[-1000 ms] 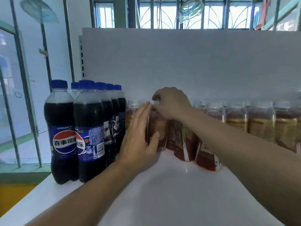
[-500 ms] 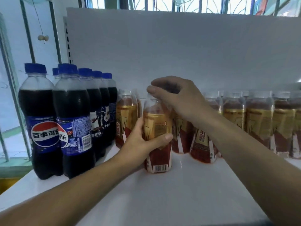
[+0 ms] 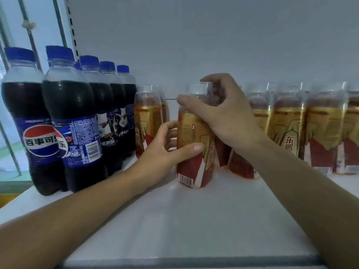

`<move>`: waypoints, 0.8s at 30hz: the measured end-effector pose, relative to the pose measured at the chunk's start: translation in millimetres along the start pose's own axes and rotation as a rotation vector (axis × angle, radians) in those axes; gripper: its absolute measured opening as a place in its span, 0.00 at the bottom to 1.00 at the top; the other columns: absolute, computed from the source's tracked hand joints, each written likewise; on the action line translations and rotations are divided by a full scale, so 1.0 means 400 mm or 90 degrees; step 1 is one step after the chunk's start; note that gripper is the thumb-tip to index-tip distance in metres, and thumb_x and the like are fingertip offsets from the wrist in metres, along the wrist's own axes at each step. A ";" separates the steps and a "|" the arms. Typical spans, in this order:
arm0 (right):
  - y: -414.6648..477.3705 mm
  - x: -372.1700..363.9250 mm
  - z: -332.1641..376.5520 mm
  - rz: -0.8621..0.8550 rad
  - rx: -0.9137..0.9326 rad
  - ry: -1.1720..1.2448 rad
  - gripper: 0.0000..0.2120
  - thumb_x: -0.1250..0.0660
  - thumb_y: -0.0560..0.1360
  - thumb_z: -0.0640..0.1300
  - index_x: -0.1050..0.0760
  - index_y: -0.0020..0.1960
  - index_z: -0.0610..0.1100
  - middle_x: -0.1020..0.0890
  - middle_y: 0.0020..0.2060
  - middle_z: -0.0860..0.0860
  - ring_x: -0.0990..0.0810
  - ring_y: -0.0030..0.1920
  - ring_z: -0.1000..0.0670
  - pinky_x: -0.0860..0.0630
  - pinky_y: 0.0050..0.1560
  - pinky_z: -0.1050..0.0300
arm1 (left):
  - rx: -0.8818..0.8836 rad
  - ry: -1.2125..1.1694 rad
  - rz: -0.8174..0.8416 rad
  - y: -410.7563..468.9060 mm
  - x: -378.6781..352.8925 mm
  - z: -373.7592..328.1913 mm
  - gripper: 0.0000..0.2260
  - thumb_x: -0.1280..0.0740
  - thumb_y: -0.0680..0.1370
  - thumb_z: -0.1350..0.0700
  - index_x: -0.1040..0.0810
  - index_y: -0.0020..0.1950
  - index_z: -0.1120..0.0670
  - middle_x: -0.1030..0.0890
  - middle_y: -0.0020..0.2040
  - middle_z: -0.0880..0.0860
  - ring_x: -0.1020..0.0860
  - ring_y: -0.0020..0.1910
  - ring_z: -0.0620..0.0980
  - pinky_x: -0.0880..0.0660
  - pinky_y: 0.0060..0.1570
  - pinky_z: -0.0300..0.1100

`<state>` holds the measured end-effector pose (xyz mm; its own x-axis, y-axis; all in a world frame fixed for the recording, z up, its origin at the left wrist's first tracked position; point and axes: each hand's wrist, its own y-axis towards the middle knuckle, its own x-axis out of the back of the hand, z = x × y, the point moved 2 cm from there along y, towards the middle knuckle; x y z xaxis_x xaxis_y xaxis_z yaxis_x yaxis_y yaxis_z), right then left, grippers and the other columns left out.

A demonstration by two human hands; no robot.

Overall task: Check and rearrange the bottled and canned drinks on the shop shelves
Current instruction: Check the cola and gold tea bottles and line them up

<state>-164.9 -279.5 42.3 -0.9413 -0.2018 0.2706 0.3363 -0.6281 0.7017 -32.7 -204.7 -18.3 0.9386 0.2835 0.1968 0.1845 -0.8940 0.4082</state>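
A gold-and-red energy drink bottle (image 3: 191, 152) stands upright on the white shelf (image 3: 184, 220), ahead of its row. My left hand (image 3: 163, 154) grips its lower body from the left, thumb across the front. My right hand (image 3: 219, 111) curls over its shoulder and clear cap from the right. More gold-and-red bottles (image 3: 318, 129) line the back to the right, and one (image 3: 148, 117) stands to the left. Several cola bottles with blue caps (image 3: 71, 121) fill the left end.
The shelf's white back panel (image 3: 213, 39) rises behind the bottles. A slotted upright (image 3: 71, 30) and window bars (image 3: 27, 28) lie at the left. The shelf's front edge (image 3: 184, 261) runs along the bottom.
The bottle has come forward out of its row with both hands around it. My left hand went from flat against the bottles to gripping this one. The view moved closer.
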 end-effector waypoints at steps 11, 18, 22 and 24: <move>0.009 0.001 -0.016 0.169 -0.126 0.125 0.45 0.25 0.66 0.66 0.34 0.75 0.46 0.23 0.67 0.51 0.21 0.63 0.49 0.21 0.62 0.45 | 0.053 -0.031 0.117 -0.001 0.000 0.013 0.36 0.20 0.63 0.47 0.28 0.68 0.50 0.17 0.60 0.52 0.19 0.60 0.51 0.25 0.63 0.49; 0.016 0.005 -0.008 0.175 -0.093 0.210 0.28 0.28 0.70 0.63 0.26 0.65 0.51 0.18 0.55 0.51 0.17 0.55 0.51 0.19 0.56 0.48 | 0.044 -0.015 0.086 0.008 -0.011 0.014 0.38 0.18 0.61 0.43 0.29 0.67 0.46 0.16 0.58 0.48 0.18 0.59 0.47 0.23 0.60 0.46; 0.015 0.013 -0.003 0.167 -0.046 0.218 0.24 0.29 0.72 0.55 0.24 0.67 0.53 0.18 0.58 0.51 0.16 0.56 0.53 0.19 0.60 0.49 | 0.037 -0.019 0.133 0.005 0.002 0.016 0.37 0.20 0.62 0.44 0.28 0.68 0.49 0.17 0.60 0.49 0.20 0.61 0.49 0.24 0.61 0.44; 0.010 0.016 0.002 0.132 -0.011 0.186 0.19 0.26 0.75 0.52 0.24 0.63 0.50 0.17 0.52 0.54 0.16 0.49 0.58 0.18 0.55 0.56 | 0.024 -0.004 0.099 0.004 -0.003 0.017 0.38 0.19 0.59 0.41 0.28 0.66 0.45 0.17 0.59 0.46 0.20 0.60 0.45 0.23 0.59 0.41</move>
<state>-169.5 -282.8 47.3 -0.8228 -0.5303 0.2045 0.5225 -0.5640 0.6395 -31.5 -208.8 -23.8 0.9585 0.1383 0.2492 0.0473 -0.9393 0.3397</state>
